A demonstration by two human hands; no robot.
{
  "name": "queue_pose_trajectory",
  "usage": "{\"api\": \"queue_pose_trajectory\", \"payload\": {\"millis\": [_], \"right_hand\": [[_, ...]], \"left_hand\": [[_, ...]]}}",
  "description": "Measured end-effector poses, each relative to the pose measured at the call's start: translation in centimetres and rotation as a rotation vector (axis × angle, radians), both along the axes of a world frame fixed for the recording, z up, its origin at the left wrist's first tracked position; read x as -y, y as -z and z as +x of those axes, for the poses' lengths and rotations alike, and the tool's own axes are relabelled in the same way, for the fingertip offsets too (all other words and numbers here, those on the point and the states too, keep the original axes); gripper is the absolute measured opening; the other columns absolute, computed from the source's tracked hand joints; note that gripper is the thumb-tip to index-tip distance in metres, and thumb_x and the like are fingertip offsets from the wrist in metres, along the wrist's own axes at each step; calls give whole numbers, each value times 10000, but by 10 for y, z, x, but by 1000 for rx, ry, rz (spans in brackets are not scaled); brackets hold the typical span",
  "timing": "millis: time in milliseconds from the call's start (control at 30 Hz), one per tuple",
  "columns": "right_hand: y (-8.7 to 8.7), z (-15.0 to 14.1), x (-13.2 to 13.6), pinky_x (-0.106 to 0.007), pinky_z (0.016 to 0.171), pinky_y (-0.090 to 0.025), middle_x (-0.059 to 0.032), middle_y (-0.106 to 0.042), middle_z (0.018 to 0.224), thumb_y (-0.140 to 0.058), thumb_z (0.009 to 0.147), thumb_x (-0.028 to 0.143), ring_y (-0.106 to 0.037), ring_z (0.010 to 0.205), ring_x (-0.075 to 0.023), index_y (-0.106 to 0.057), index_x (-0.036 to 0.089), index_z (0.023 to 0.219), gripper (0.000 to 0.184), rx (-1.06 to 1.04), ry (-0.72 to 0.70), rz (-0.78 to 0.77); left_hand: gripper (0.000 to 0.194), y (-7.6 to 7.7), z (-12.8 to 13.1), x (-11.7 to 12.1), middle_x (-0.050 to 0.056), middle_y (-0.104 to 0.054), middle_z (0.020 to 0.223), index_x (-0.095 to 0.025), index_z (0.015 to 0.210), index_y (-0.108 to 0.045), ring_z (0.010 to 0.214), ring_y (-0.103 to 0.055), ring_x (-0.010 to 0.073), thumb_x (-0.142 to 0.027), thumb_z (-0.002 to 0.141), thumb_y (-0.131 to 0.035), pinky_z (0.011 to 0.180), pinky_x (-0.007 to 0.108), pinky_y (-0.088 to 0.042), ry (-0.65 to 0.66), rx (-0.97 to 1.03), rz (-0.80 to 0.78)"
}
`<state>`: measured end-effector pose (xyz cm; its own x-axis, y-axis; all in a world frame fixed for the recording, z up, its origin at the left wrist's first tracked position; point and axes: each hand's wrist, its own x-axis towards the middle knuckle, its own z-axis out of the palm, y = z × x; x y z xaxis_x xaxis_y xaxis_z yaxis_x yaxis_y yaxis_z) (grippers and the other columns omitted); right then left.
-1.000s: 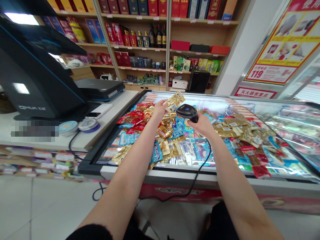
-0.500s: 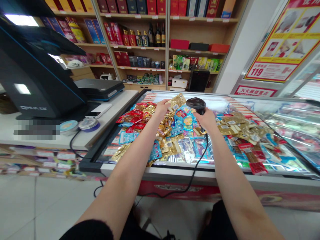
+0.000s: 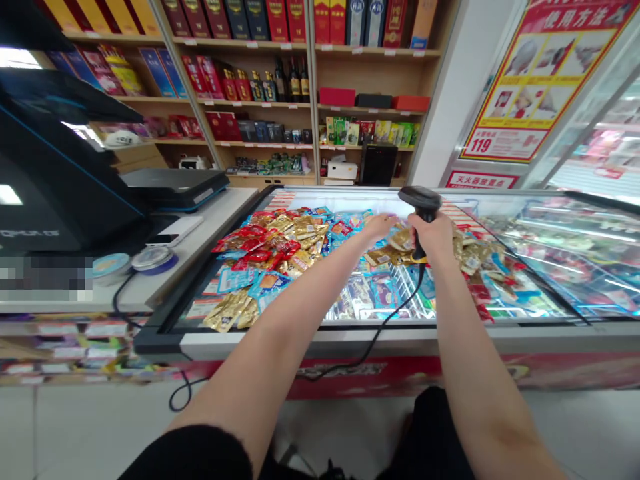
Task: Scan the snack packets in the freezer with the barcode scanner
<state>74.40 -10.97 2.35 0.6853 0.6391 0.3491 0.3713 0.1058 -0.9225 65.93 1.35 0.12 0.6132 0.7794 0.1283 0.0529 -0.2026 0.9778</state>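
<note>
My right hand [image 3: 434, 233] is closed round the handle of a black barcode scanner [image 3: 420, 199], whose head points up and away over the glass lid of a chest freezer [image 3: 310, 337]. My left hand [image 3: 380, 227] reaches across the lid to just left of the scanner. Its fingertips pinch a gold snack packet [image 3: 399, 241] that lies low between the two hands. A heap of red, blue and gold packets [image 3: 280, 247] covers the lid's left half. A second heap, mostly gold [image 3: 480, 257], lies right of my right hand.
The scanner's black cable [image 3: 380, 327] hangs over the freezer's front edge. On the left a white counter [image 3: 200, 247] carries a black till screen [image 3: 60, 193] and a white phone [image 3: 173, 230]. Shelves of boxes and bottles [image 3: 300, 87] fill the back wall.
My left hand has carried the gold packet from the left heap down and to the right, next to the scanner. My right hand has moved right and raised the scanner upright. The view has swung right.
</note>
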Motion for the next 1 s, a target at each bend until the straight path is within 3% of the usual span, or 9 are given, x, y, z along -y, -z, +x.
{"api": "queue_pose_trajectory", "payload": {"millis": [100, 200, 333, 500, 667, 833, 900, 1000], "right_hand": [[13, 3, -1, -301, 383, -442, 9, -554, 484, -684, 705, 350, -509, 402, -178, -594, 222, 758, 165, -58, -35, -72], [22, 3, -1, -317, 397, -453, 7, -552, 482, -686, 715, 350, -519, 411, -191, -616, 219, 815, 180, -75, -45, -113], [23, -5, -1, -324, 400, -445, 16, -549, 475, -673, 731, 374, -499, 385, -188, -629, 203, 851, 214, -26, -59, -121], [20, -22, -6, -307, 408, -450, 20, -553, 483, -686, 721, 356, -507, 388, -177, -618, 203, 828, 198, 6, -87, -115], [18, -41, -16, -309, 469, -488, 7, -584, 528, -664, 746, 389, -549, 421, -180, -638, 184, 870, 241, 89, -95, -154], [19, -61, -27, -321, 584, -530, -26, -651, 625, -628, 766, 406, -643, 555, -216, -662, 178, 924, 279, 213, -117, -198], [20, -69, -32, -322, 607, -535, -40, -668, 658, -629, 766, 404, -670, 607, -231, -665, 179, 923, 277, 230, -117, -193], [21, -78, -38, -323, 640, -543, -54, -681, 689, -637, 759, 383, -694, 673, -242, -666, 180, 921, 261, 249, -124, -180]], "left_hand": [[187, 12, -5, -3, 154, -752, 1158, -155, 1034, -728, 1219, -650, 329, -192, 871, -642, 1071, 388, -467, -121, -307, 298], [333, 20, -32, -15, 240, -697, 1282, -117, 1163, -714, 1300, -593, 401, -160, 841, -639, 1126, 484, -398, -222, -593, 495], [538, 28, -72, -33, 320, -563, 1447, -70, 1313, -634, 1421, -457, 466, -228, 804, -711, 1189, 584, -261, -384, -794, 589], [443, 32, -101, -46, 292, -613, 1392, -116, 1159, -712, 1404, -485, 469, -392, 816, -757, 1207, 616, -219, -323, -774, 597], [192, 31, -114, -49, 239, -718, 1198, -169, 940, -733, 1267, -607, 453, -233, 763, -769, 1111, 570, -402, -310, -700, 567], [447, 32, -127, -50, 217, -694, 1225, -154, 1009, -704, 1322, -552, 429, -127, 585, -842, 1114, 509, -408, -402, -616, 569], [317, 33, -131, -51, 169, -723, 1100, -162, 885, -711, 1254, -592, 397, -136, 593, -829, 1073, 458, -437, -416, -546, 547], [127, 30, -136, -54, 61, -684, 755, -185, 672, -685, 970, -676, 306, -236, 687, -800, 916, 369, -496, -407, -362, 440]]}}
